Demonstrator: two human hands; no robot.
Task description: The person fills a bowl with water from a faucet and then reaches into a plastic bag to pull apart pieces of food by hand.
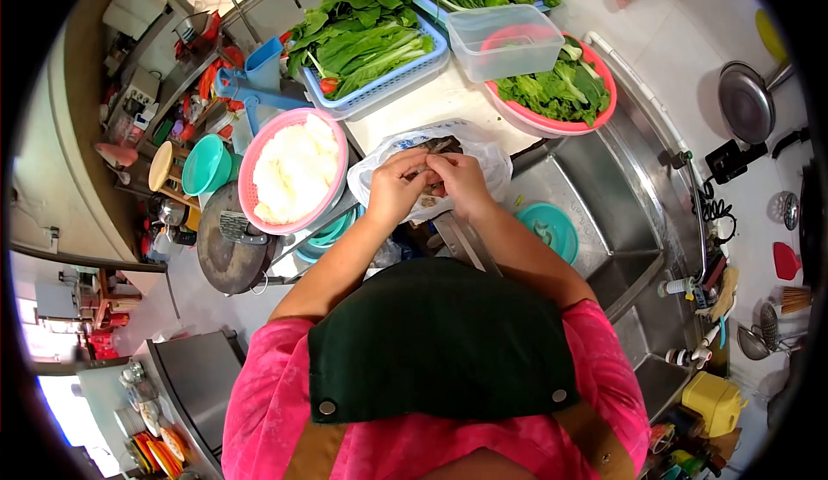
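Above an open white plastic bag [492,148], my left hand [398,185] and my right hand [455,182] meet with fingers pinched together. Between the fingertips is a small grey-brown item that looks like a shrimp, mostly covered by the fingers. More dark greyish pieces [444,144] show inside the bag behind my hands. To the right of my right forearm, a teal bowl [565,228] sits in the sink with a few pale, shrimp-like pieces in it. A pink basket [250,174] lined with something white and fluffy-looking stands left of my left hand.
Blue baskets of leafy greens [371,44] stand at the back, beside a clear plastic box [504,44] and a red basket of greens [595,66]. The steel sink [595,178] lies to the right. A cleaver [241,228] rests on a round chopping board [226,260] at left.
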